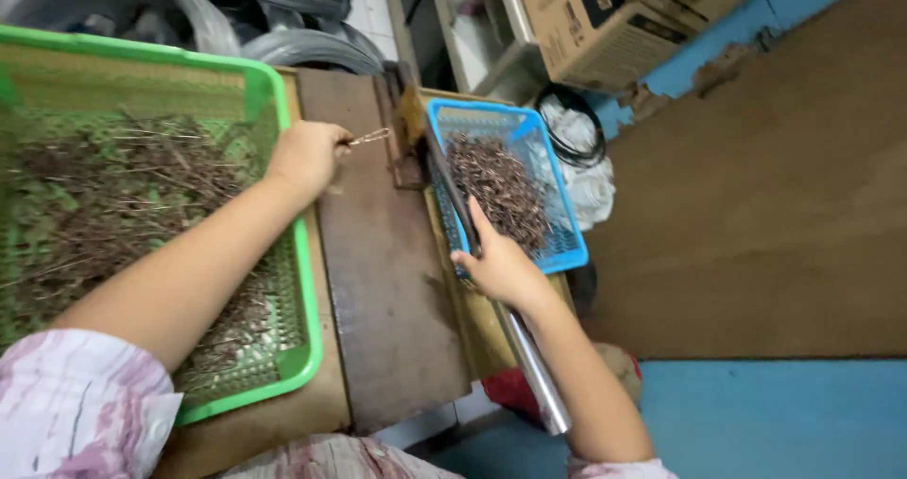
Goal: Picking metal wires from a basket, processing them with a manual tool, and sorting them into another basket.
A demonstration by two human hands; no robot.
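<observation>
My left hand point(307, 155) pinches a small bent wire piece point(370, 137) and holds it out toward the metal press fixture point(408, 148) at the far end of the dark workbench plate point(387, 281). My right hand point(501, 266) grips a long metal lever bar point(534, 370) that runs from the fixture down toward me. A green basket point(283, 111) of thin wire pieces lies under my left forearm. A blue basket point(567, 243) with a heap of bent wire pieces sits just beyond my right hand.
Coils of grey wire point(283, 44) lie behind the green basket. Cardboard boxes point(605, 16) stand at the top right. A black cable loop and white cloth point(581, 158) lie on the floor beside the blue basket. The brown and blue floor point(775, 252) spreads to the right.
</observation>
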